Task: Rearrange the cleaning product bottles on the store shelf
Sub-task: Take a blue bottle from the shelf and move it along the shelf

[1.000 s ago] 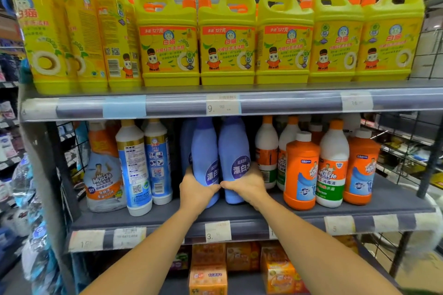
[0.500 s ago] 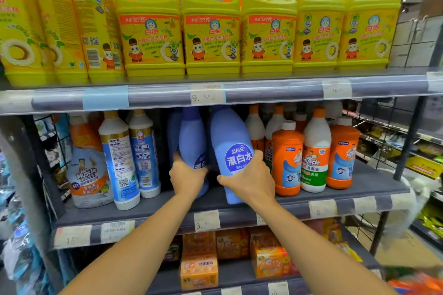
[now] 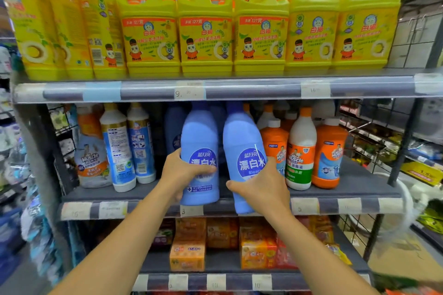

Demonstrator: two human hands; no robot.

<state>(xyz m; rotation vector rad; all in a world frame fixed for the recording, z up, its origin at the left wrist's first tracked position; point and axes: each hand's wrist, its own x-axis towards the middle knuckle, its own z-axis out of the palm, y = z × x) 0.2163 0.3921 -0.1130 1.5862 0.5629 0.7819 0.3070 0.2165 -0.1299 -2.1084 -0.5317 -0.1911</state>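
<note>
Two blue bleach bottles are held out in front of the middle shelf [image 3: 347,187]. My left hand [image 3: 178,172] grips the left blue bleach bottle [image 3: 199,141], which is upright. My right hand [image 3: 262,187] grips the right blue bleach bottle [image 3: 242,141], tilted with its base toward me, past the shelf's front edge. More blue bottles [image 3: 173,132] stand behind them in shadow. Orange and white Mr Muscle bottles [image 3: 300,151] stand just to the right.
White-and-blue bottles [image 3: 117,148] and a spray bottle [image 3: 90,158] stand at the shelf's left. Yellow detergent jugs [image 3: 206,31] fill the top shelf. Orange boxes [image 3: 188,255] sit on the lower shelf. A wire rack [image 3: 383,141] stands at the right.
Both blue bottles have come forward off the shelf toward me. The left one, earlier back among the others, is now out at the front edge beside the right one.
</note>
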